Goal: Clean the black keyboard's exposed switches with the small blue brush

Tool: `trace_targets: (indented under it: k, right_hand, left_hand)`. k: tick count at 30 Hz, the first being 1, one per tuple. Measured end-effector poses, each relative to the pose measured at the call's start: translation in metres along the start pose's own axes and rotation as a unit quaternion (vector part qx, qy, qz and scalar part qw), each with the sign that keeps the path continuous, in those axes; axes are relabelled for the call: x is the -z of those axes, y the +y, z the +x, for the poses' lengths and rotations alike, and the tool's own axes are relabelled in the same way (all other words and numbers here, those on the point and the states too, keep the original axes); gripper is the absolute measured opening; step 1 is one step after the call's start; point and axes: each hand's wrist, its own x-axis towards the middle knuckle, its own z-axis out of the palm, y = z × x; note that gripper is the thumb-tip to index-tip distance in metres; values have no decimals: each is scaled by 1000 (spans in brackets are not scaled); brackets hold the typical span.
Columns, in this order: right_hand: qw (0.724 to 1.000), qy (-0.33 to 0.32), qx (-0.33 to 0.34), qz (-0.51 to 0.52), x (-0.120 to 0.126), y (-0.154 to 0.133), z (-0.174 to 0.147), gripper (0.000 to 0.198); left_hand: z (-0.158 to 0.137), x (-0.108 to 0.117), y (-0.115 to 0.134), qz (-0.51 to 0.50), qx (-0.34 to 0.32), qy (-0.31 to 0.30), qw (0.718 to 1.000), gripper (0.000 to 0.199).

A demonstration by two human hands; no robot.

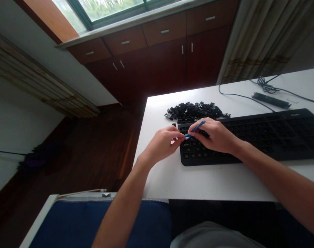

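Thumb and fingers of the left hand (164,142) are pinched nearly closed, apparently on the pale lower end of a slim blue stick (199,126), probably to steady it just above the left end of a long black plastic keyboard (265,132). The stick slants: its lower end points left and toward the wearer, its upper end right and away. A loose heap of small black plastic keycaps (195,111) lies behind, seemingly kept near without covering the keyboard. The right hand (215,136) holds the stick in a closed pinch, pencil-fashion, likely for fine control. Rightward stretches the keyboard's long axis, roughly along the white tabletop's (162,186) near edge.
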Motion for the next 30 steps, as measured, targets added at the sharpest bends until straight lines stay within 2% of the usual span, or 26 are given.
trace_targets:
  k: [5,14,18,21,24,27,30]
  right_hand:
    - [1000,-7,5,6,-1,0,0,9]
    - [999,-22,19,23,1,-3,1,8]
    - [999,-29,22,23,2,-3,2,8]
    - [998,-56,22,14,2,-5,7,11]
    - [995,-101,19,-7,5,-9,17,15]
    - [989,-140,23,-34,8,-14,29,19]
    - [984,-163,22,-60,10,-16,34,20]
  left_hand:
    - [-1,2,-2,38,-32,-16,999,19]
    - [-5,16,-5,30,-57,-77,995,22]
    - [-5,21,-8,11,-66,-72,995,20]
    - [-5,21,-12,-4,-65,-34,997,20]
    - [-3,18,-15,-4,-66,55,996,28]
    - [0,13,-15,-3,-98,149,984,31]
    - [4,5,-10,-15,-142,214,967,29]
